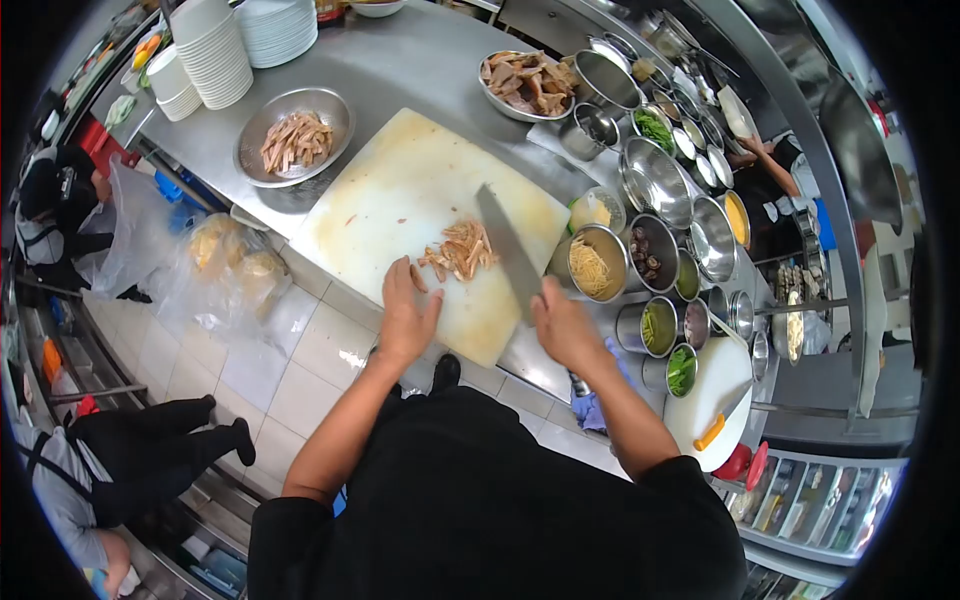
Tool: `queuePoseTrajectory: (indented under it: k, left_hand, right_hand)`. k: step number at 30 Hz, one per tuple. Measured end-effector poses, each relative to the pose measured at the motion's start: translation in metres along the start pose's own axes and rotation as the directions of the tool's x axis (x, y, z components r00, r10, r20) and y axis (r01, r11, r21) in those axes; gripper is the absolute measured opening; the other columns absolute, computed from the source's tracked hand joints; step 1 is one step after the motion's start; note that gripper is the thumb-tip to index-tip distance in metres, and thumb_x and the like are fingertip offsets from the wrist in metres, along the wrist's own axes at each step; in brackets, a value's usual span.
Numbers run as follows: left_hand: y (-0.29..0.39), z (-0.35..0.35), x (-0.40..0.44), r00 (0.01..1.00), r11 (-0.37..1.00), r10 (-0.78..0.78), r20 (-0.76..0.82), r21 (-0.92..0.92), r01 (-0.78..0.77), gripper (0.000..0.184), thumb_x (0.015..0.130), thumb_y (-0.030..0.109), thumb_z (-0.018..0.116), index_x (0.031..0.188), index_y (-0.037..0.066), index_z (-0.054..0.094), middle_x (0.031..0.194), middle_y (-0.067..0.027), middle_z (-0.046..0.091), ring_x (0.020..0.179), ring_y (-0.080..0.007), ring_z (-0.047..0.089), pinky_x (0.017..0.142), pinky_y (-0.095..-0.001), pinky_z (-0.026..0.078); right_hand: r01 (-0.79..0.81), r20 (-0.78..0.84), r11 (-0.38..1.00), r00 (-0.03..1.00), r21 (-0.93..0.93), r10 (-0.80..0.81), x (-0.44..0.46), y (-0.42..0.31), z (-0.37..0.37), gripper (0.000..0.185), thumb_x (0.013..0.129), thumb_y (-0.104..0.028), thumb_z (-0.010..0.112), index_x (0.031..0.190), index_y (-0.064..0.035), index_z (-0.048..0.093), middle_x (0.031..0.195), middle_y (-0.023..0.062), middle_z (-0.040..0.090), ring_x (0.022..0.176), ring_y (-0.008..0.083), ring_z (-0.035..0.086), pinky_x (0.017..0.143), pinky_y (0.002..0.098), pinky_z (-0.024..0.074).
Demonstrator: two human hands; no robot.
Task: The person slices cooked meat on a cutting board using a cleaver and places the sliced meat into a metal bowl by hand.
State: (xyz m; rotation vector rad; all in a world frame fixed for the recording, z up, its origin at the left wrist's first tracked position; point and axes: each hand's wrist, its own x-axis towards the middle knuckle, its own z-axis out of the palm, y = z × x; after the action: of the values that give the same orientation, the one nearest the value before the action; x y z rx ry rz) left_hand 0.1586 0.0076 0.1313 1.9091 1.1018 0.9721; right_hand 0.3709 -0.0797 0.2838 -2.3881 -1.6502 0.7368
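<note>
A large white cutting board with yellowed patches lies on the steel counter in front of me. Near its front edge is a small pile of sliced brown meat. My right hand is wrapped round the handle of a big kitchen knife, its broad blade pointing away from me, just right of the pile. At the board's left front edge, my left hand has its thumb apart from its fingers. One loose meat strip lies by its fingertips; whether they touch it I cannot tell.
Behind the board stand a steel bowl of meat strips and a bowl of larger meat pieces. Ingredient pots, one with yellow shreds, crowd the right. An orange-handled knife lies on a smaller board. Other people are on both sides.
</note>
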Motion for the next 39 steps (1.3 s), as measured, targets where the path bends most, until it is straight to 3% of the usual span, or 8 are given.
queuePoseTrajectory:
  k: [4,11,13,17,19,23,28,39]
  left_hand:
    - [0.018,0.038,0.015,0.999,1.0,0.003,-0.054,0.031,-0.001,0.091,0.091,0.029,0.073,0.152,-0.012,0.018,0.156,-0.0395,0.013,0.148,-0.0486,0.016,0.119,-0.0507,0.022]
    - [0.024,0.068,0.079,0.99,0.982,0.135,0.05,0.125,-0.14,0.092,0.085,0.046,0.076,0.15,-0.005,0.035,0.148,-0.0371,0.032,0.139,-0.0553,0.026,0.114,-0.0643,0.02]
    - [0.026,0.076,0.085,0.974,0.955,0.168,0.151,0.22,-0.199,0.091,0.082,0.057,0.074,0.147,0.001,0.045,0.145,-0.0336,0.039,0.136,-0.0559,0.03,0.113,-0.0655,0.02]
    - [0.042,0.083,0.082,0.964,0.932,0.19,0.188,0.273,-0.237,0.085,0.076,0.064,0.074,0.14,0.011,0.058,0.145,-0.0307,0.04,0.134,-0.058,0.03,0.111,-0.0693,0.02]
    - [0.046,0.093,0.077,0.968,0.914,0.208,0.143,0.323,-0.244,0.076,0.075,0.062,0.076,0.132,0.013,0.064,0.144,-0.0292,0.042,0.132,-0.0574,0.032,0.109,-0.0712,0.021]
    - [0.048,0.099,0.07,0.957,0.907,0.288,0.042,0.31,-0.286,0.056,0.077,0.045,0.078,0.117,0.008,0.067,0.136,-0.0269,0.046,0.126,-0.0536,0.036,0.107,-0.0694,0.025]
    - [0.034,0.101,0.069,0.972,0.988,0.153,-0.181,0.049,-0.146,0.035,0.079,0.015,0.075,0.111,0.002,0.069,0.135,-0.0271,0.047,0.127,-0.0481,0.042,0.109,-0.0501,0.038]
    - [0.022,-0.012,0.148,0.863,0.988,0.152,-0.482,0.041,-0.151,0.033,0.079,0.014,0.074,0.109,0.002,0.069,0.127,-0.026,0.055,0.119,-0.0434,0.053,0.104,-0.0475,0.043]
  right_hand:
    - [-0.14,-0.06,0.973,0.99,-0.185,0.131,0.012,0.029,-0.004,0.027,0.096,-0.01,0.043,0.12,0.0005,0.046,0.089,0.0344,0.067,0.087,0.0513,0.067,0.081,0.0594,0.0504]
    - [0.01,0.009,0.984,1.0,-0.18,-0.009,0.01,0.041,0.017,0.028,0.099,-0.014,0.044,0.123,0.0004,0.046,0.086,0.0328,0.067,0.076,0.046,0.069,0.072,0.0544,0.0541]
    - [-0.273,0.238,0.906,0.95,0.323,0.201,0.003,0.04,0.006,0.025,0.102,-0.019,0.048,0.121,-0.0027,0.046,0.075,0.0208,0.065,0.055,0.0315,0.064,0.055,0.0447,0.0534]
    - [-0.299,0.309,0.574,0.947,0.762,0.082,0.0,0.094,0.05,0.023,0.104,-0.022,0.05,0.121,-0.0064,0.046,0.066,0.007,0.055,0.044,0.0165,0.05,0.043,0.0335,0.0465]
    - [-0.329,0.329,0.321,0.943,0.888,0.057,-0.002,0.095,0.067,0.02,0.106,-0.021,0.049,0.12,-0.0088,0.046,0.064,0.0,0.047,0.044,0.0107,0.044,0.042,0.03,0.044]
    - [-0.365,0.379,0.26,0.926,0.894,-0.001,0.006,0.081,0.082,0.021,0.106,-0.022,0.05,0.122,-0.0108,0.043,0.062,0.0016,0.045,0.042,0.0124,0.044,0.041,0.032,0.0435]
    - [-0.356,0.389,0.265,0.918,0.896,-0.081,0.021,0.054,0.1,0.02,0.106,-0.022,0.051,0.121,-0.0123,0.041,0.062,0.0017,0.045,0.042,0.0125,0.044,0.04,0.0319,0.0423]
    - [-0.102,0.221,0.511,0.959,0.854,-0.177,0.081,-0.069,0.064,0.015,0.104,-0.02,0.05,0.106,-0.0068,0.042,0.06,0.0038,0.047,0.042,0.0132,0.048,0.036,0.0323,0.0407]
